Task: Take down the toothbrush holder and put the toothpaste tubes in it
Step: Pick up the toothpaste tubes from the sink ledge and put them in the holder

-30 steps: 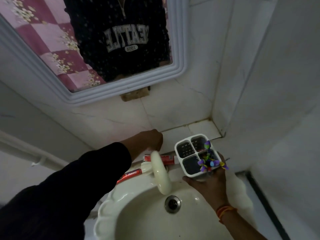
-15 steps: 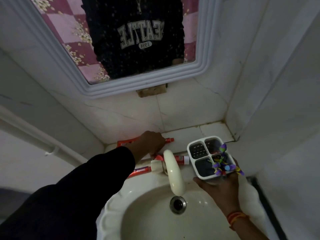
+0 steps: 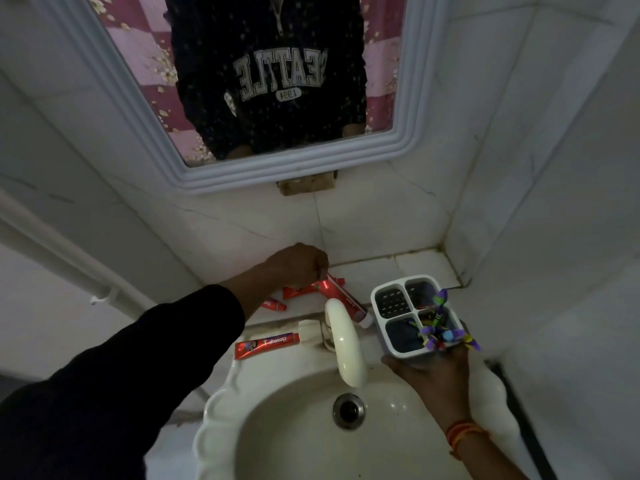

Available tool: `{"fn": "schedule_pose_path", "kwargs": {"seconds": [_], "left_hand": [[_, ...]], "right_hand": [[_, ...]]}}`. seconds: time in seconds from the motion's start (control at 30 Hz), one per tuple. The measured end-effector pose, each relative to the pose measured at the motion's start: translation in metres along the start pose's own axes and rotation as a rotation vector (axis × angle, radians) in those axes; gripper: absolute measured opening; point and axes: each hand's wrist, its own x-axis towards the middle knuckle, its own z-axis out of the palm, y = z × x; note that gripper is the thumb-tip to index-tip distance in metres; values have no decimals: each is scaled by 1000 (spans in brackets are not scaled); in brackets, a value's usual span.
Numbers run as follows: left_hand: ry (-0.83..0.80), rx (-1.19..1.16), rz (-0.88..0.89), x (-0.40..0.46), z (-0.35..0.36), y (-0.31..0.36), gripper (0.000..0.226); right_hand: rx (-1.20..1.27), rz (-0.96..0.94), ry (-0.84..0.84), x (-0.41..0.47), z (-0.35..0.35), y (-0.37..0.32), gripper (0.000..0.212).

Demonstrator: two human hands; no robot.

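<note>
The toothbrush holder (image 3: 417,315), a white four-compartment caddy with a toothbrush in its near right cell, is already down and sits in the cupped right hand (image 3: 431,370) over the sink's right rim. The left hand (image 3: 299,265) has pinched the crimped end of a red toothpaste tube (image 3: 341,299) on the ledge behind the tap (image 3: 346,344); this is the loading step. Next, I judge, the tube must be lifted clear of the tap and dropped cap-down into an empty cell. Another tube (image 3: 266,345) lies left of the tap, more behind it. White sink (image 3: 221,420), tiled ledge, mirror (image 3: 277,174) above, dim corner
</note>
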Motion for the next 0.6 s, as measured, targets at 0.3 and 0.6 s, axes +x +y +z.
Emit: {"fn": "schedule_pose_path", "kwargs": {"seconds": [0.3,0.6], "left_hand": [[346,36,251,-19,-51,80,19],[639,20,468,-33,-83,150,21]], "right_hand": [[112,176,-26,-2,-6,11,102],[115,173,-40,0,-12,5,104]]}}
